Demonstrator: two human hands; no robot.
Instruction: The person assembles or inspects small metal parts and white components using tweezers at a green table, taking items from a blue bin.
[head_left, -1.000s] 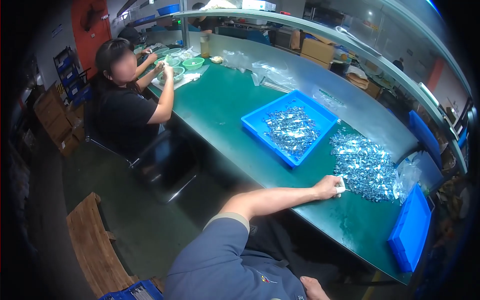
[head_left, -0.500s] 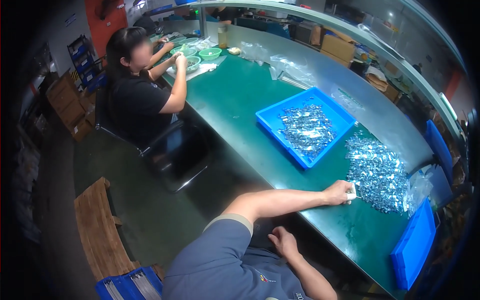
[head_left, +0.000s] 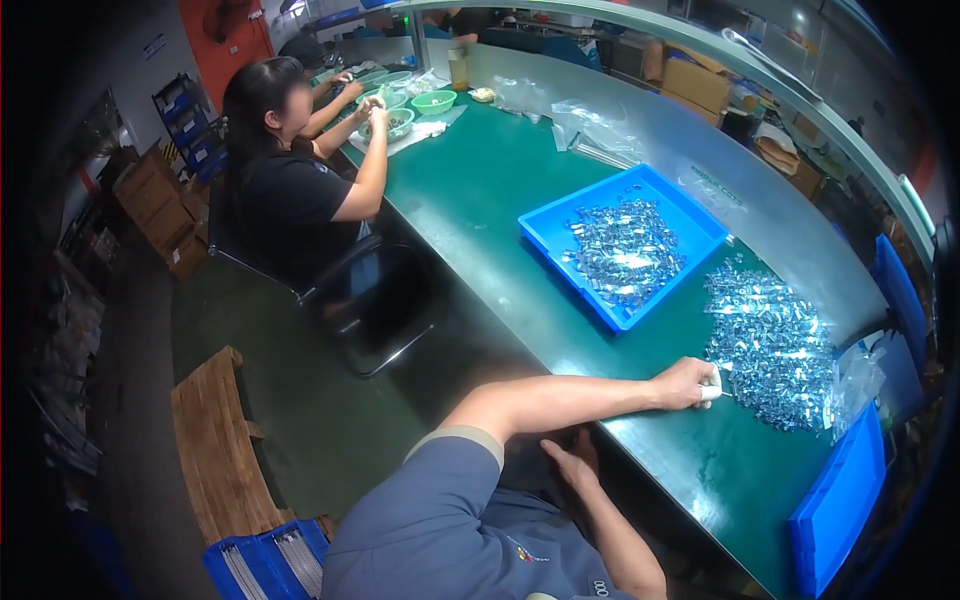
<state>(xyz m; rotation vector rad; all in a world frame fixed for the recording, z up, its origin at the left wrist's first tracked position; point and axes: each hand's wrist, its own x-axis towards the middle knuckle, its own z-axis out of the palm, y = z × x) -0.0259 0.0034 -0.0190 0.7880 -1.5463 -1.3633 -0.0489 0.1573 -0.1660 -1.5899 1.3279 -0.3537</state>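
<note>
My left hand (head_left: pixel 686 384) reaches across to the near left edge of a spread pile of small shiny metal pieces (head_left: pixel 770 350) on the green table (head_left: pixel 470 210). White covers wrap some of its fingertips. The fingers are pinched on a thin pale piece (head_left: pixel 727 394), too small to name, which points at the pile. Beyond the hand, a blue tray (head_left: pixel 700 228) holds many more of the shiny pieces. Near the table's front edge, low by my body, is my right hand (head_left: pixel 574 465), its thumb apart from the partly shadowed fingers and nothing seen in it.
Another blue tray (head_left: pixel 840 510) leans tilted at the right end, beside a clear plastic bag (head_left: pixel 860 380). A co-worker (head_left: pixel 300 190) sits at the far left, hands above green bowls (head_left: pixel 435 102). A black chair (head_left: pixel 380 300) and a wooden pallet (head_left: pixel 215 440) stand on the floor.
The whole view has shifted slightly. My left hand stays at the pile's edge with the thin piece. My right hand has unfolded, its thumb now apart. The co-worker's hands have risen a little.
</note>
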